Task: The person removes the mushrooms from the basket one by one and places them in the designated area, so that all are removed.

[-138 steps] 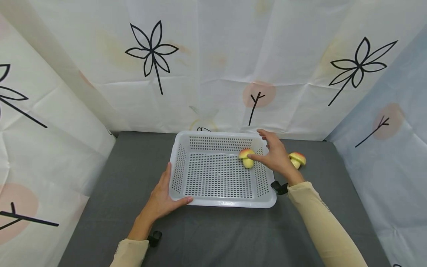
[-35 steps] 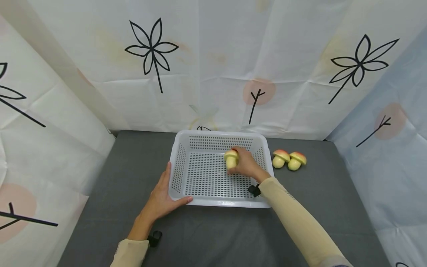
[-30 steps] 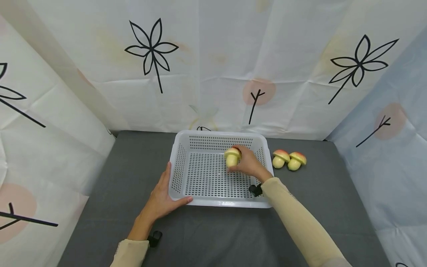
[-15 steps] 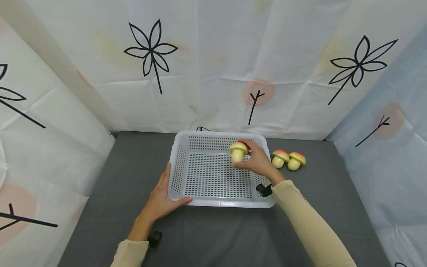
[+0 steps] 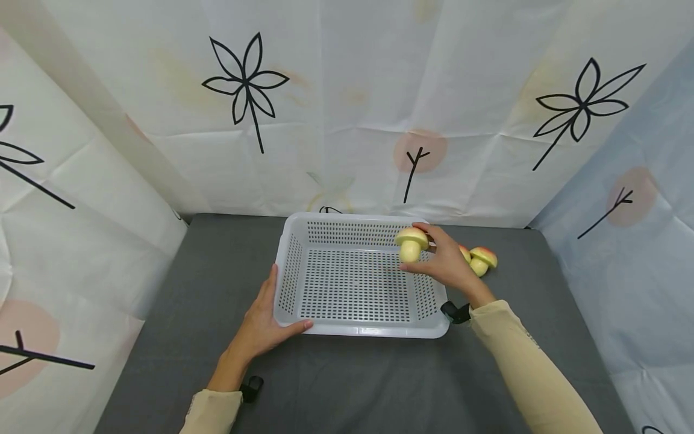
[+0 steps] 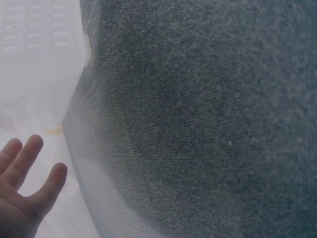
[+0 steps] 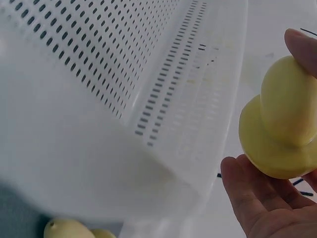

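Note:
My right hand (image 5: 441, 260) pinches a yellow toy mushroom (image 5: 410, 243) with a reddish cap and holds it in the air over the right end of a white perforated basket (image 5: 293, 319). In the right wrist view the mushroom (image 7: 282, 124) sits between my fingertips, above the basket's wall (image 7: 188, 114). My left hand (image 5: 264, 316) rests on the basket's near left corner, fingers straight along the wall; its fingers (image 6: 27, 163) show in the left wrist view. Two more mushrooms (image 5: 481, 260) lie on the grey table right of the basket, partly hidden by my right hand.
The basket stands on a grey cloth-covered table (image 5: 352, 386), and nothing lies inside it. White sheets printed with black leaves (image 5: 246, 84) wall in the back and both sides. The grey cloth (image 6: 208, 124) fills the left wrist view.
My right hand picked the mushroom up off the basket floor and carried it up and to the right, over the right wall. The left hand and basket stayed put.

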Tool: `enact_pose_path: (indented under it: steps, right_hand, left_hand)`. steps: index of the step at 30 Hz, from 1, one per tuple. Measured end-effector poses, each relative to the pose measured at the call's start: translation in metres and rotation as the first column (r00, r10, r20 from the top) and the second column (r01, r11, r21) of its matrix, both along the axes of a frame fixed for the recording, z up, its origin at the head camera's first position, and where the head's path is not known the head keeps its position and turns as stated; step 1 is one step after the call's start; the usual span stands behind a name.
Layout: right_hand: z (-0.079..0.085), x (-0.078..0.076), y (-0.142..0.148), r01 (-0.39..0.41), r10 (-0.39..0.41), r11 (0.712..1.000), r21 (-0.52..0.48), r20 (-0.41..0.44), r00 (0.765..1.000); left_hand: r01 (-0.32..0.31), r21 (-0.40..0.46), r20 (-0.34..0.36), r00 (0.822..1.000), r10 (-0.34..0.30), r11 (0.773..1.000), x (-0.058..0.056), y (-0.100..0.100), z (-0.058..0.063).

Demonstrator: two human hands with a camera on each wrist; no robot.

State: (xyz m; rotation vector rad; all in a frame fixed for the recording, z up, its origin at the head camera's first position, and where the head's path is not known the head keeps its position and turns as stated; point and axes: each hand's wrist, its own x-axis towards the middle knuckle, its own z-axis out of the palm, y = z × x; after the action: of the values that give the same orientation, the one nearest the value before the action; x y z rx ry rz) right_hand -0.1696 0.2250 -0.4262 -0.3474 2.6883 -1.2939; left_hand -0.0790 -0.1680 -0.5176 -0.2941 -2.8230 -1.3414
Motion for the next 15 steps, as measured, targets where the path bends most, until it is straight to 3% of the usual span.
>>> enact_pose_path:
  steps: [15]
  right_hand:
    - [0.006, 0.012, 0.059, 0.095, -0.094, 0.995, 0.015, -0.056, 0.994]
  left_hand:
    - [0.004, -0.002, 0.005, 1.0, -0.004, 1.0, 0.001, -0.001, 0.0]
